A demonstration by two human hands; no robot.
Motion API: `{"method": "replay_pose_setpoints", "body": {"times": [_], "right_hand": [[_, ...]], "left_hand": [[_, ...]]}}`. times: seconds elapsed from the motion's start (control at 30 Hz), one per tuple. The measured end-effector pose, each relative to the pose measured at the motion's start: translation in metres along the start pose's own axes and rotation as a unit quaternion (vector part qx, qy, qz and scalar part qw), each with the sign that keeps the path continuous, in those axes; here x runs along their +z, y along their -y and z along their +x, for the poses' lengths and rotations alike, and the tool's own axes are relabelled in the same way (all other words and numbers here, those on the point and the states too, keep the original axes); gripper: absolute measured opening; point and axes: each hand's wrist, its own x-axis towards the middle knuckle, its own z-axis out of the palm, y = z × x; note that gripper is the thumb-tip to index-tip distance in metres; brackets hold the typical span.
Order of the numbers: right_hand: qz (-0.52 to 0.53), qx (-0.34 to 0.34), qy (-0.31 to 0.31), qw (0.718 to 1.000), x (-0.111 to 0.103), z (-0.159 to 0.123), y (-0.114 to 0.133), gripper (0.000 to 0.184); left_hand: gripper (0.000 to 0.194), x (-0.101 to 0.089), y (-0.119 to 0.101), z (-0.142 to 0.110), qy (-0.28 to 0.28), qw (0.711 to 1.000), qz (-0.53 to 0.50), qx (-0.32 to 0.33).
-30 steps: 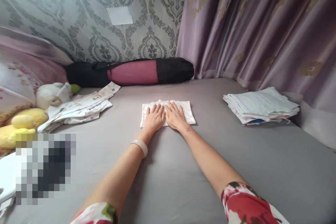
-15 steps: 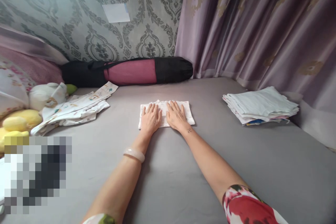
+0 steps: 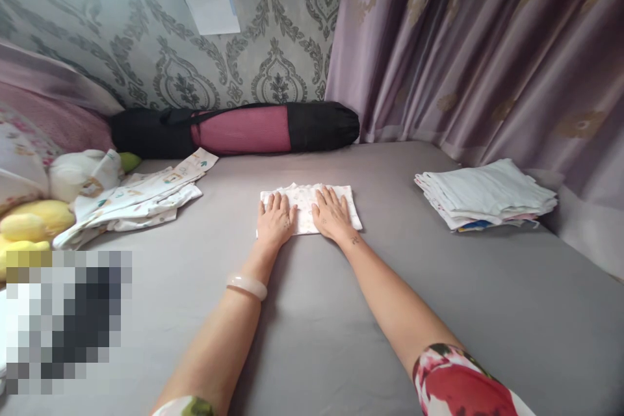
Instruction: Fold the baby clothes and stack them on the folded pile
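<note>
A folded white cloth garment (image 3: 305,205) with a faint small print lies flat on the grey bed sheet (image 3: 312,312), in the middle of the head view. My left hand (image 3: 276,218) rests palm down on its left part, fingers stretched out. On the right part my right hand (image 3: 333,213) presses flat, its fingers also extended. A strip of the cloth shows between the two hands. Neither hand grips anything. A pale bangle (image 3: 247,286) circles my left forearm.
To the right stands a stack of folded clothes (image 3: 487,192). Loose printed white clothes (image 3: 141,198) lie at left beside yellow plush toys (image 3: 36,224). A long black and pink bag (image 3: 238,130) lies along the wall, near the purple curtain (image 3: 419,45).
My hands have slid apart over the cloth, the left one leftward and the right one slightly rightward. The cloth stays flat in nearly the same place. The camera view has shifted a little.
</note>
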Motion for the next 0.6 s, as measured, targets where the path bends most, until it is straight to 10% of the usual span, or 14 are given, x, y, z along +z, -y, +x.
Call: {"method": "replay_pose_setpoints", "body": {"times": [0.27, 0.6], "right_hand": [[0.002, 0.034, -0.031, 0.999, -0.004, 0.001, -0.005, 0.059], [-0.007, 0.051, -0.017, 0.999, 0.001, 0.001, -0.010, 0.063]], "left_hand": [[0.057, -0.006, 0.005, -0.002, -0.091, 0.995, -0.011, -0.034], [0.059, -0.006, 0.014, -0.001, 0.002, 0.999, -0.018, -0.050]]}}
